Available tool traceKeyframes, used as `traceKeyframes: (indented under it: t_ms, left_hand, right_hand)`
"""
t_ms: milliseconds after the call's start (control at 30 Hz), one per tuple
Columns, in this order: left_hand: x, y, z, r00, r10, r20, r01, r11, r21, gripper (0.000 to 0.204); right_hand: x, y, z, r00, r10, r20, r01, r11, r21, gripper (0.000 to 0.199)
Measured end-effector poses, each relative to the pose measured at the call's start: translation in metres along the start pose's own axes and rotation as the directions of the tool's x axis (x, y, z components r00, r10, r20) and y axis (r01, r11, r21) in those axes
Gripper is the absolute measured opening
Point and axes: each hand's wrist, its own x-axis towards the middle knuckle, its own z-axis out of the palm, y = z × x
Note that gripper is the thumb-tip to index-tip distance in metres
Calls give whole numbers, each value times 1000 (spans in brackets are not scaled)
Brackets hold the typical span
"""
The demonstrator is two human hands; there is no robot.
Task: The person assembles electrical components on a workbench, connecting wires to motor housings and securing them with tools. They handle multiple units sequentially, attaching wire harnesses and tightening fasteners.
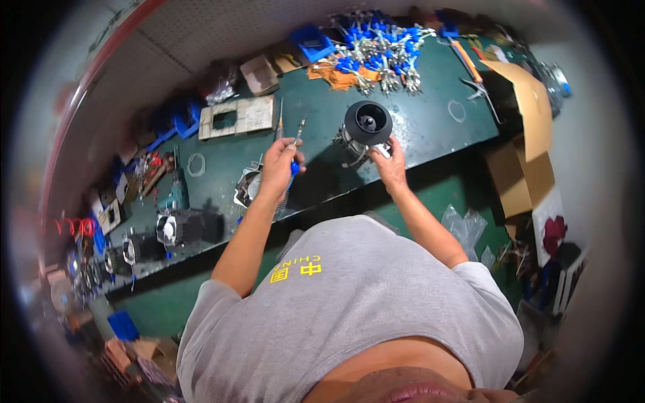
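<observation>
A long dark green workbench (430, 127) runs across the view, and near its front edge, a little right of the middle, stands a black motor housing (366, 127) with its round open mouth turned up toward the camera and finned metal sides below. The right hand (390, 163) sits at the housing's near right side, fingers bent and touching its lower metal rim; whether it truly grips the part or only steadies it cannot be told. The left hand (279, 168) is just to the left of the housing, apart from it, closed in a fist round a screwdriver (295, 151) with a blue handle, whose metal shaft points up and away from the person. Below that hand, at the bench edge, lies a round metal part (250, 188), partly hidden by the wrist. Further left along the front edge, well away from both hands, stand more black motors (181, 228) in a row. At the far side of the bench lies a heap of blue-capped metal fittings (376, 54), and a flat grey cardboard piece (236, 117) with a square cut-out rests to the left of it. Brown cardboard boxes (521, 174) stand off the bench's right end.
</observation>
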Motion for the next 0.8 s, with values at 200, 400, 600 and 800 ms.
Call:
traceKeyframes:
  t_ms: [200,400,600,800]
  left_hand:
    - [0,-20,47,985,-25,-172,18,999,-40,21]
    - [-6,-28,67,982,-87,-169,52,979,-198,24]
    - [3,-22,64,979,-188,-79,134,886,-445,25]
    - [8,-17,54,977,-212,-21,179,869,-461,25]
  right_hand:
    - [124,-7,-55,787,-52,615,263,930,-258,67]
    - [162,-20,-44,737,-66,673,241,956,-170,67]
    - [145,1,-53,853,-159,497,237,966,-98,76]
    - [107,-3,-60,954,-110,279,118,993,-12,62]
